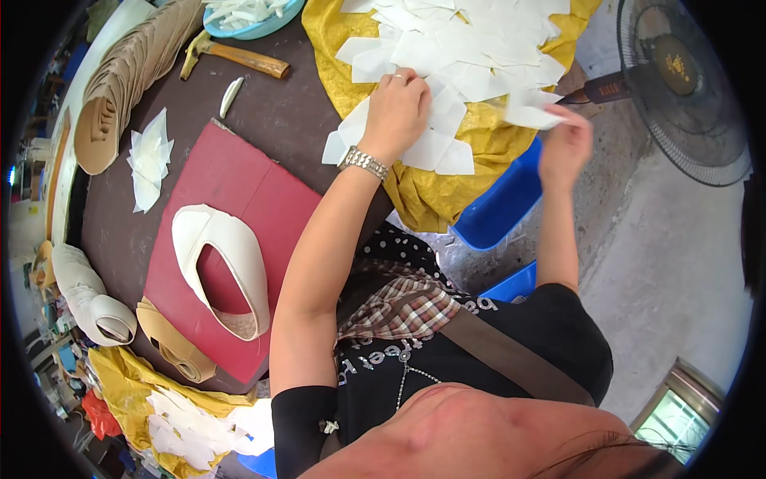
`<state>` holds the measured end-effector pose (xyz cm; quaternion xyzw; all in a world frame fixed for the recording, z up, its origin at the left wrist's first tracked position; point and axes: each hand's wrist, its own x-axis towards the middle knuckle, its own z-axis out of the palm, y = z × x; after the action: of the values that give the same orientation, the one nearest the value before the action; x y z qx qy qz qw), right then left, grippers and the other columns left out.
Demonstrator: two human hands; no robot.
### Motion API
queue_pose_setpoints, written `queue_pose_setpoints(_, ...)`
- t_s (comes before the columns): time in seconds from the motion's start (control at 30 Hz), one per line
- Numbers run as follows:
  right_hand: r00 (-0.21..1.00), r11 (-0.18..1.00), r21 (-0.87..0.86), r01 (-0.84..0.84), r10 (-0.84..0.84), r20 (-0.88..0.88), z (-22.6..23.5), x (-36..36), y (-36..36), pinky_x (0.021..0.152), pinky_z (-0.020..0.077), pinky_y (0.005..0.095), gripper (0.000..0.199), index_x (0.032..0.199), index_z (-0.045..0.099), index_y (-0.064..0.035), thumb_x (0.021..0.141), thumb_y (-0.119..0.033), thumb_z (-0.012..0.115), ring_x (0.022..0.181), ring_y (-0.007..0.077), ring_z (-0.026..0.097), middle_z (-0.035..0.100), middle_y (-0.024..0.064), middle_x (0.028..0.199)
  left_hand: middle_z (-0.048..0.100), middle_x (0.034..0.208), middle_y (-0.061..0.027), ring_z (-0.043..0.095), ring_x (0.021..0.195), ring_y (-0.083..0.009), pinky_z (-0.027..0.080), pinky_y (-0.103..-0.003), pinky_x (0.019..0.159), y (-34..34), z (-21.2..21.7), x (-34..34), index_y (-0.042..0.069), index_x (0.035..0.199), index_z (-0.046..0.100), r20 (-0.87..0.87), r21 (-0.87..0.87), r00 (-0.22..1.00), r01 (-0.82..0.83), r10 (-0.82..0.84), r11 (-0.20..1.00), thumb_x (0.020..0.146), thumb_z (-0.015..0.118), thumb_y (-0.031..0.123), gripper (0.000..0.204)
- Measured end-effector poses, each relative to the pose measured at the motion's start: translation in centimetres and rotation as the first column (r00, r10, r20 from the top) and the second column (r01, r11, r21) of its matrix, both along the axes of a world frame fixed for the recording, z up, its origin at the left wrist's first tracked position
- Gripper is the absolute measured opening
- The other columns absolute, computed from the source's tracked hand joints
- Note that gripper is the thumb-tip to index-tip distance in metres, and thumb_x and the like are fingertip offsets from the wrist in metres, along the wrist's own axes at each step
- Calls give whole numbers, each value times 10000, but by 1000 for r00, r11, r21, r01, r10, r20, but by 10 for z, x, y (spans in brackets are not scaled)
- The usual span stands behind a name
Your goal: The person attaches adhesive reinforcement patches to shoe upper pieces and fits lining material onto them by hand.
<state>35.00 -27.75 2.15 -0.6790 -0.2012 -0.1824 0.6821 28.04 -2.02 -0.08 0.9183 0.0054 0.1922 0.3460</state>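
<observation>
The right hand point(568, 148), slightly blurred, pinches a white piece point(531, 116) between thumb and fingers, near the right edge of the pile; the left hand point(399, 116), with a ring and a metal watch point(365, 163), lies palm down on the pile's near left part, its fingers bent, and whether they pinch anything I cannot tell; the pile point(471, 52) is of flat white pieces with angled ends, overlapping one another, spread over a crumpled yellow sheet point(443, 195) that hangs past the edge of the dark table point(279, 120); just below the sheet's right side stands a blue bin point(499, 203), and a second bin point(511, 283) shows nearer the body; a dark fan point(678, 68) stands at the far right; left of the left arm a red board point(247, 176) lies aslant on the table, with a white shoe upper point(195, 231) on it; beyond the board are a white sliver point(230, 96), a hammer point(243, 57) with a wooden handle and a blue bowl point(255, 34) of white strips; farther left lie a small white stack point(149, 160), a curved row of tan pieces point(132, 80), a white roll point(84, 291) and a tan roll point(175, 343).
</observation>
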Motion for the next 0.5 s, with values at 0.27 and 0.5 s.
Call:
queue_pose_setpoints(0.27, 950, 994, -94, -63, 31, -311, 50, -37, 16, 641, 462, 193, 62, 928, 566, -74, 897, -86, 618, 749, 58, 558, 601, -7, 861, 596, 1101, -117, 575, 979, -233, 473, -327, 820, -33, 61, -66, 31, 1055, 608, 47, -350, 998, 55, -40, 935, 856, 646, 195, 260)
queue_pose_setpoints(0.5, 227, 502, 460, -732, 817, -530, 36, -121, 152, 601, 472, 200, 249, 1126, 548, -39, 905, -135, 609, 709, 51, 569, 627, 2, 900, 644, 908, -71, 598, 822, -94, 489, -239, 719, 8, 67, -181, -30, 1027, 618, -158, -741, 885, -399, 438, 540, 893, 588, 58, 163)
